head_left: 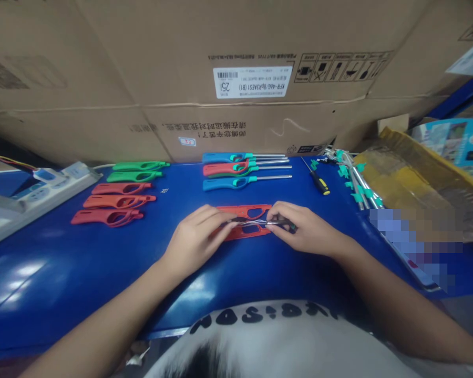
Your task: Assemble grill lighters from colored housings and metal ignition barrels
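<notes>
Two red lighter handle shells (pixel 256 212) lie open side by side on the blue table in front of me. Above them, my left hand (pixel 199 233) pinches a small dark part (pixel 242 219) with thin white wires (pixel 256 222) running to the right. My right hand (pixel 303 226) is closed round a slim dark piece (pixel 284 223) whose metal end meets the wires. Fingers cover much of both pieces, so their exact kind cannot be made out.
Assembled gas lighters (pixel 236 182) lie behind my hands. Red handles (pixel 108 216) and green handles (pixel 136 176) are at left, near a power strip (pixel 43 194). At right are a black-and-yellow screwdriver (pixel 321 184) and metal tubes (pixel 364 181). A cardboard box (pixel 173 63) walls the back.
</notes>
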Tool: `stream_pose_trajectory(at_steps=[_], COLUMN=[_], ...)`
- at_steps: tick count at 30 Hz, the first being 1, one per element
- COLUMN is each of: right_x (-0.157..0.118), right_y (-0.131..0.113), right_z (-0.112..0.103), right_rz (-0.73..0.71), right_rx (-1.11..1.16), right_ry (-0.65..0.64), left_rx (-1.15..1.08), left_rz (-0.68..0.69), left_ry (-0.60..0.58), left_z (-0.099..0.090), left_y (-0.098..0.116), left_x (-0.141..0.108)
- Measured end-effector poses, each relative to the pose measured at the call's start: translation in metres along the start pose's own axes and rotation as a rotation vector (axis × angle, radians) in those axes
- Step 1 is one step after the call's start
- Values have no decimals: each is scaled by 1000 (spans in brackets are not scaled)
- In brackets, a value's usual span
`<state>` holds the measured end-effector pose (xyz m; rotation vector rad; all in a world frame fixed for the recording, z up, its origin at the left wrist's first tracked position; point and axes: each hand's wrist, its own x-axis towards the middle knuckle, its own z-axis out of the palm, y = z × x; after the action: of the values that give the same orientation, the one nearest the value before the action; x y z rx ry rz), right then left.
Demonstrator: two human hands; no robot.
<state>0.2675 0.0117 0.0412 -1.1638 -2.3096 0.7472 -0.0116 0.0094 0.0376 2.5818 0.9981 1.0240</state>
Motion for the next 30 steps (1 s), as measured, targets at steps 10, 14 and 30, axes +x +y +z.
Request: stream_pose_trajectory(at_steps=[10,14,30], right_x=[1,0,-1], right_y=[10,11,20], right_z=[-8,-7,-5], right_rz=[-44,-13,-74], right_rx=[38,50,-128], right_ry=[-153,-198,-177], left_rx=[13,-34,-21], left_rz=[-108,-112,-122], left_ry=[-239,-223,-288], left_z=[8,11,8], left_y=[-8,-9,-7], left_x=[-2,-4,-5])
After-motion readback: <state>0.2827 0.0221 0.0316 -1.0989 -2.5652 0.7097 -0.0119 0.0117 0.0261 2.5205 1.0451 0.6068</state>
